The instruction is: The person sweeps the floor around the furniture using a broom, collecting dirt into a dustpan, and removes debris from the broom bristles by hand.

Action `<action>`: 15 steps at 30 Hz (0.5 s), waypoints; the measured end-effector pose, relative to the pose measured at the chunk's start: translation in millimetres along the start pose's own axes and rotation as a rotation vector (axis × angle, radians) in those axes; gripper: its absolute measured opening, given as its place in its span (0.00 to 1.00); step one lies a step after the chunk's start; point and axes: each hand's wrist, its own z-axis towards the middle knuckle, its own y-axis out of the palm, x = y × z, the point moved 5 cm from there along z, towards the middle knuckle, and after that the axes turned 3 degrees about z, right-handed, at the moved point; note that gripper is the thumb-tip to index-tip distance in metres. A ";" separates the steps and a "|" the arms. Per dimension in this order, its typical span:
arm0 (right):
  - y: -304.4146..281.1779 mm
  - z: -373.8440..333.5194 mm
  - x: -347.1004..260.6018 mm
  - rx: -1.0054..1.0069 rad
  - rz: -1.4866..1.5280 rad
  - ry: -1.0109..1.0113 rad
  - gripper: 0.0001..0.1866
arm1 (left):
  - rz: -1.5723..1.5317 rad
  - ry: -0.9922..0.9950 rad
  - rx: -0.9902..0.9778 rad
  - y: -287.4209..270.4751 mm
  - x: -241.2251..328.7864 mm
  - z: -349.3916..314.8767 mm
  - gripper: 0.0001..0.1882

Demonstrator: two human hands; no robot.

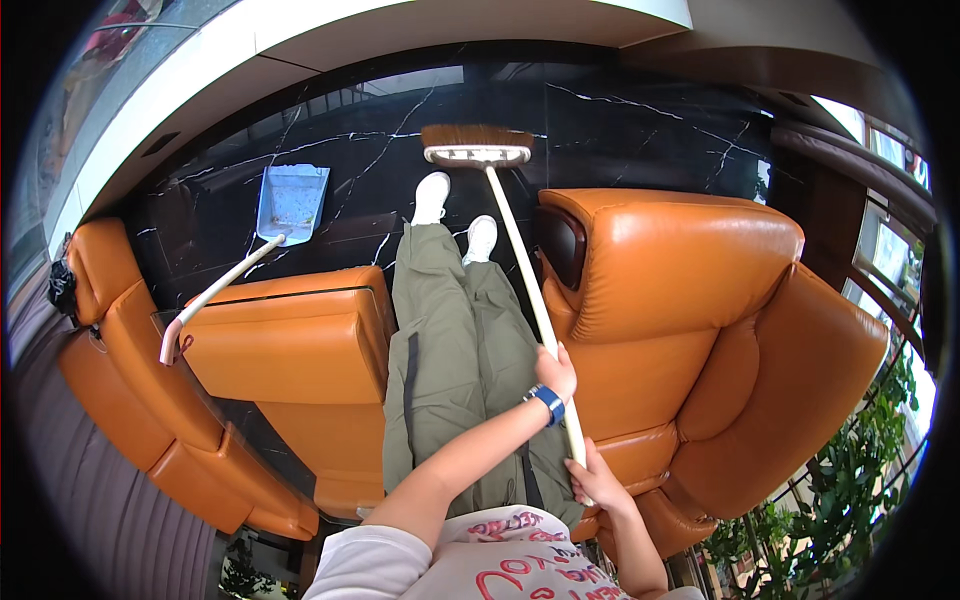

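Note:
A long-handled broom (517, 235) reaches forward from my body, its pale handle running between my legs and the orange armchair on the right. Its brown-bristled head with a white base lies ahead of my shoes at the dark floor. My left hand (556, 372), with a blue watch on its wrist, is closed round the handle partway down. Nearer my body, my right hand (597, 478) grips the handle close to its top end. To the left, a blue dustpan (294, 200) rests on the floor, its long white handle slanting back beside the orange seat.
Orange leather seats (280, 345) stand on my left, and a big orange armchair (690, 270) stands close on my right. Black floor (620, 130) with white veins stretches ahead to a pale ledge (330, 30). Green plants (850, 480) show at the lower right.

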 end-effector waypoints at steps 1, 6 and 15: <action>-5.4 -7.9 4.4 0.024 0.016 -0.011 0.15 | 0.023 -0.022 -0.017 5.6 -7.5 -9.9 0.11; -4.8 -33.5 9.3 0.055 0.208 -0.055 0.10 | -0.047 -0.112 -0.080 12.3 -23.3 -32.8 0.11; 14.7 30.8 -45.0 0.078 0.283 -0.315 0.08 | -0.162 0.376 -0.084 20.2 48.3 51.4 0.09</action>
